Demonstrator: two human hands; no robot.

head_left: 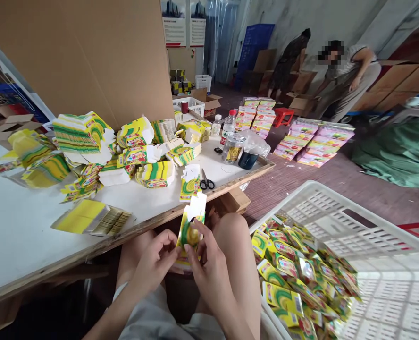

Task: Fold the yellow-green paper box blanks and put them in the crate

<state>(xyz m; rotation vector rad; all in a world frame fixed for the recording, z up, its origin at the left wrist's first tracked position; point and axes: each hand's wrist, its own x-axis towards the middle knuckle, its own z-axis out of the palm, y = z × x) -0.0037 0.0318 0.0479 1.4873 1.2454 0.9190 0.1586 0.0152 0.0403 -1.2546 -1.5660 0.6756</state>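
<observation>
Yellow box [183, 234], white flap [197, 206] upright, is held in front of the table [11, 222]: left hand [156, 259] pinching its left edge, right hand [211, 259] gripping its right side. Scissors [205, 179] lie beyond.

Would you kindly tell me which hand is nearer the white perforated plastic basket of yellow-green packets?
Right: the right hand is left of the basket, with the right leg between them; the left hand is farther left, beyond the right.

You have passage over the tabletop [11, 236], lower left; obstacles: carton stacks [156, 174], left of centre; scissors [206, 183], centre; white basket [389, 236], lower right.
</observation>
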